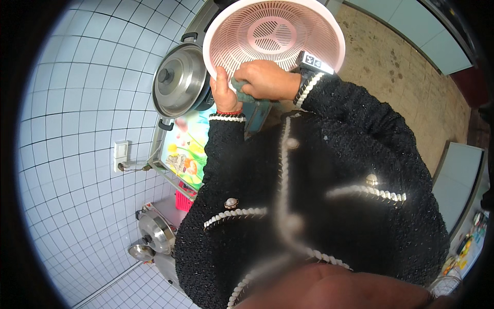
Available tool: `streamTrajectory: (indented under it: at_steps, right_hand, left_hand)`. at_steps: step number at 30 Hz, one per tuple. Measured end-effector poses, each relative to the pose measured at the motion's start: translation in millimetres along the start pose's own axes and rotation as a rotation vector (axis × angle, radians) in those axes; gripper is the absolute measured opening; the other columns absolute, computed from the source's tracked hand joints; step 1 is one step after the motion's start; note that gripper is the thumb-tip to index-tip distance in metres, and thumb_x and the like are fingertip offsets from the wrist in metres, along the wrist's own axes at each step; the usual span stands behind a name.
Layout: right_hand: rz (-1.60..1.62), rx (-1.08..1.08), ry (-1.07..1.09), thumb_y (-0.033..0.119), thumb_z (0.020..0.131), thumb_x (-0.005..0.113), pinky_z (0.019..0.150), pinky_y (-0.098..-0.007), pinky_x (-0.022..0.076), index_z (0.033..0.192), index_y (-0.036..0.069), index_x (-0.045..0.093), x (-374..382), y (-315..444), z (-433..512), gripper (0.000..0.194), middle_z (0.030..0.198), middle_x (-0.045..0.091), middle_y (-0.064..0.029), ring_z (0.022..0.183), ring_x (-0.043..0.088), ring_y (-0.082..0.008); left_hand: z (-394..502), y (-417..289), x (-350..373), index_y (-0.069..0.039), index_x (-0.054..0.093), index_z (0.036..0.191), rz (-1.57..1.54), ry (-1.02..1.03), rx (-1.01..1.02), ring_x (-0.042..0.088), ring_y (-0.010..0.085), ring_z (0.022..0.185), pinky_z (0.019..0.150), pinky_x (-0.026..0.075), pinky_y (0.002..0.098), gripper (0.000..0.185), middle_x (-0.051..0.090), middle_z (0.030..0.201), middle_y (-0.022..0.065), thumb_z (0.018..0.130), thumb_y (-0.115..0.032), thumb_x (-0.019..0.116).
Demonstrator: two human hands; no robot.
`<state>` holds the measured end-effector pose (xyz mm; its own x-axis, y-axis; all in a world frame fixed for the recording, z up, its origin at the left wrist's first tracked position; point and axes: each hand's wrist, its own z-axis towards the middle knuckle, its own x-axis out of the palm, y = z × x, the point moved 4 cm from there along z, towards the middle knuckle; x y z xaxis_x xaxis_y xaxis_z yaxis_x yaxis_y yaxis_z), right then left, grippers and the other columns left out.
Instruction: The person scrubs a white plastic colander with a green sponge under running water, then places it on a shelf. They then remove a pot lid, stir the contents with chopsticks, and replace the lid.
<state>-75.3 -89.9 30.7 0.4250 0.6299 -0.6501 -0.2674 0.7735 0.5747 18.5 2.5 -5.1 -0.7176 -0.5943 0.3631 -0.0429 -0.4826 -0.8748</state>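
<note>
A round pink plastic colander (pixel 308 23) with a pale rim is tilted at the top of the view, its slotted inside showing. My left hand (pixel 225 92) grips its near left rim, with the thumb along the inner side. Beside it, my right hand (pixel 266 79) is closed on a grey-green cloth (pixel 242 90), which lies against the near rim; part of the cloth is bunched under the fingers. A device with printed markers sits on my right wrist, and a red band is around my left wrist.
A large lidded metal pot (pixel 181 81) stands left of the colander by the tiled wall (pixel 88 96). Below it is a table with a floral cover (pixel 185 143). A pink basket (pixel 184 197) and another lidded pot (pixel 156 231) are lower left. Pale cabinets (pixel 455 181) stand at right.
</note>
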Motion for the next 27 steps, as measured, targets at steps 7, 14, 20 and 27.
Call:
streamTrajectory:
  at_steps: [7, 14, 20, 27]
  right_hand:
    - [0.101, 0.144, 0.148, 0.013, 0.071, 0.066, 0.065, -0.0438, 0.0496, 0.078, 0.006, 0.066, 2, -18, 7, 0.01, 0.072, 0.065, -0.0146, 0.073, 0.064, -0.0344]
    - [-0.206, 0.117, -0.054, 0.012, 0.073, 0.064, 0.068, -0.0434, 0.051, 0.081, 0.004, 0.068, -1, -25, 6, 0.012, 0.076, 0.065, -0.0147, 0.077, 0.065, -0.0334]
    - [-0.258, 0.116, -0.195, 0.011, 0.078, 0.06, 0.067, -0.0443, 0.0506, 0.088, 0.003, 0.066, -31, -25, 2, 0.014, 0.082, 0.064, -0.014, 0.078, 0.064, -0.0339]
    - [-0.243, 0.175, -0.119, 0.013, 0.078, 0.061, 0.068, -0.0432, 0.0507, 0.092, 0.005, 0.067, -31, -19, -4, 0.017, 0.086, 0.064, -0.0128, 0.082, 0.063, -0.0318]
  left_hand:
    - [1, 3, -1, 0.005, 0.04, 0.133, -0.099, 0.028, 0.016, 0.057, 0.0231, 0.108, 0.094, 0.044, 0.0354, 0.046, 0.055, 0.124, 0.0154, 0.1, -0.027, 0.048]
    - [3, 5, 3, 0.003, 0.037, 0.135, -0.164, 0.059, -0.003, 0.055, 0.0253, 0.114, 0.099, 0.043, 0.0387, 0.05, 0.053, 0.128, 0.0165, 0.098, -0.027, 0.05]
    - [3, 5, 0, 0.004, 0.034, 0.138, -0.14, 0.05, 0.013, 0.053, 0.0264, 0.117, 0.1, 0.043, 0.04, 0.052, 0.05, 0.131, 0.017, 0.099, -0.029, 0.048]
    - [9, 10, -10, 0.003, 0.029, 0.141, -0.256, -0.012, 0.004, 0.049, 0.0284, 0.123, 0.103, 0.04, 0.0426, 0.057, 0.045, 0.137, 0.0172, 0.1, -0.033, 0.045]
